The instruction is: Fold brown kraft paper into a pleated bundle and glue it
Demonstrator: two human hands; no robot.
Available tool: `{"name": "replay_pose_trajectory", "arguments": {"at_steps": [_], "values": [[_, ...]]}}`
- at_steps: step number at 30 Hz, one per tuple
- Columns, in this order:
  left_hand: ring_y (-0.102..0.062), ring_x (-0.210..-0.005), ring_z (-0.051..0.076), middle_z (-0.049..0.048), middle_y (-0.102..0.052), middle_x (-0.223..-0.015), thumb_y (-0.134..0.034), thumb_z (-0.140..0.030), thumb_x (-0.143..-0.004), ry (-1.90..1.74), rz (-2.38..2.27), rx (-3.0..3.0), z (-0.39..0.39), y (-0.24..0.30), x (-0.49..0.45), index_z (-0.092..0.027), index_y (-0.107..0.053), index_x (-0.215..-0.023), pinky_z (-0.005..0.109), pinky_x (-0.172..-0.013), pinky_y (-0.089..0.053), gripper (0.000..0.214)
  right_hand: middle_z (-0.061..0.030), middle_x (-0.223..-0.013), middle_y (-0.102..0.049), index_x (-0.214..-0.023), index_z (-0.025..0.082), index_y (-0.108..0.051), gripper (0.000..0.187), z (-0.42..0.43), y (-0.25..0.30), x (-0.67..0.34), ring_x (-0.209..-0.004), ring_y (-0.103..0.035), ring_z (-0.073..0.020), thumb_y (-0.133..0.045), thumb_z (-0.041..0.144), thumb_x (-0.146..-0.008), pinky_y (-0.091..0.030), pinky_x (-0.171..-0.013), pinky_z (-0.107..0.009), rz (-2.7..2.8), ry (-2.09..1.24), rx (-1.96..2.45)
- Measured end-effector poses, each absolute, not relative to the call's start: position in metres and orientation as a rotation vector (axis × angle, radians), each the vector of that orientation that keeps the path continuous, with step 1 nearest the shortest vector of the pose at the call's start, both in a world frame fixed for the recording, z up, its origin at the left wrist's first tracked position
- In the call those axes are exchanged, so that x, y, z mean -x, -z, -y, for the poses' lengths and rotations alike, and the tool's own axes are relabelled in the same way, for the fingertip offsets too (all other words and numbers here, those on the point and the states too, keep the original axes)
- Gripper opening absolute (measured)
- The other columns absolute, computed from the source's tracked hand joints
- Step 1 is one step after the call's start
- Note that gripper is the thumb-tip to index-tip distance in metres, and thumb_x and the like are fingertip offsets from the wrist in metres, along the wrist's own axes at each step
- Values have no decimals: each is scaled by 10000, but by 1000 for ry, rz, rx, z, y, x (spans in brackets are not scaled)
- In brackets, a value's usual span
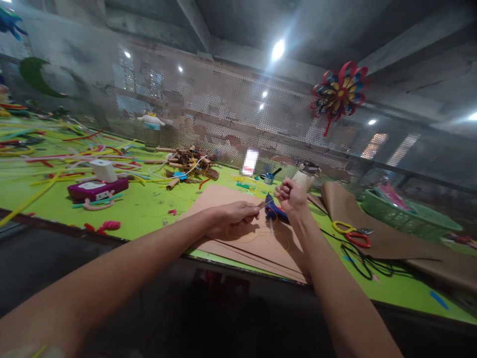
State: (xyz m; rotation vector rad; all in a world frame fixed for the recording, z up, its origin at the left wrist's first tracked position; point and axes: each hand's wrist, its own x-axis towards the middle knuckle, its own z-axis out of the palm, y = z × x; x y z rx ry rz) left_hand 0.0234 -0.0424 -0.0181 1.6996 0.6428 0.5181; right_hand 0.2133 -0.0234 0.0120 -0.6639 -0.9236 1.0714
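Observation:
Over the brown cardboard sheets (212, 201), my left hand (238, 214) pinches a small brown paper piece (263, 204) that points to the right. My right hand (291, 195) is raised a little higher and closed like a fist; what its fingers hold is too small to make out. Between and just behind the hands lies a blue glue gun (275, 211), partly covered by my right wrist. A thin yellow string (257, 236) curls across the cardboard below both hands.
Scissors (352, 232), a black cable (367, 266) and a green basket (410, 216) are at the right. Behind lie a pile of brown paper rolls (192, 161) and a phone (250, 161). A purple box (97, 189) and colourful pipe cleaners (52, 161) occupy the left.

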Motion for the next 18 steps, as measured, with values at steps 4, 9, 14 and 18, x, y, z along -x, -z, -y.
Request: {"name": "replay_pose_trajectory", "arguments": {"at_steps": [4,9,14,18], "values": [[-278,-513,83,-35,-347,-609,-480,-458,-827,-512,-658,-1698,46,16,-24,-156,-529,-781,248,-471,-203,309,106,-373,-216,-533,186,-383,274,22,-12,-215,-336,-178,-40,-560,236,-736,-221,-351,-184,929,-1073,668],[-270,-509,79,-36,-353,-607,-481,-467,-827,-523,-647,-1689,48,15,-24,-153,-519,-776,244,-464,-200,321,108,-375,-197,-528,193,-366,294,21,-12,-217,-333,-160,-44,-554,260,-744,-212,-340,-186,943,-1063,685],[-286,-494,67,-40,-355,-598,-513,-433,-817,-528,-650,-1635,46,18,-25,-151,-512,-747,239,-456,-203,290,108,-382,-181,-526,193,-371,302,22,-13,-215,-336,-161,-44,-558,270,-751,-216,-341,-179,964,-1059,682],[-330,-484,61,-49,-362,-597,-544,-399,-802,-496,-611,-1369,44,18,-24,-161,-492,-824,225,-468,-253,244,98,-393,-214,-532,186,-411,275,22,-14,-215,-347,-172,-44,-560,257,-752,-227,-347,-178,1022,-1096,626]]}}
